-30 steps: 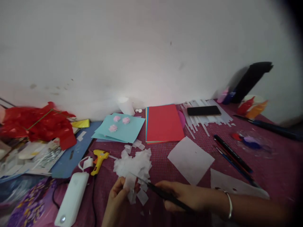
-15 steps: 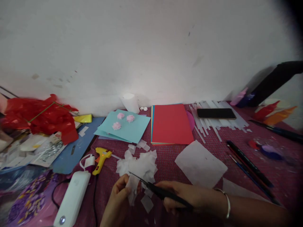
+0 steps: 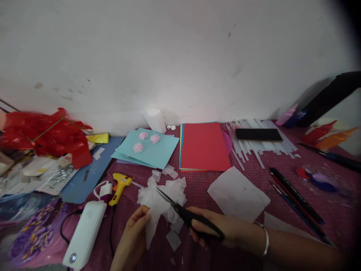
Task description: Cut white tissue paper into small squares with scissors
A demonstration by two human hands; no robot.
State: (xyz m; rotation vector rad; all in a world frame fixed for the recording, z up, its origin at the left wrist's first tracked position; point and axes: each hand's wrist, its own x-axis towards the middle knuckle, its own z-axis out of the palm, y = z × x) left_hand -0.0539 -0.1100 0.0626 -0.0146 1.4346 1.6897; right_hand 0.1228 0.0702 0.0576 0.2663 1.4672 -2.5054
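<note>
My left hand (image 3: 134, 231) pinches a strip of thin white paper (image 3: 152, 226) by its upper edge, and the strip hangs down from the fingers. In my right hand (image 3: 208, 226) is a pair of black-handled scissors (image 3: 184, 214), fingers around the handles. The blades point up and left, a little apart, over a pile of cut white paper pieces (image 3: 172, 190). They are beside the strip and not touching it as far as I can see. Several loose white squares (image 3: 173, 240) lie just below the pile.
Left of the pile are a yellow glue gun (image 3: 120, 187) and a white power bank (image 3: 86, 233). Behind lie blue sheets (image 3: 166, 150) with pink paper flowers, and a stack of red paper (image 3: 205, 146). At right are a white sheet (image 3: 238, 194), a phone (image 3: 258, 135) and brushes (image 3: 297, 203).
The scissors have drawn away from the paper and their blades have parted slightly. My left hand has shifted a little left, and the strip now hangs longer and more in view.
</note>
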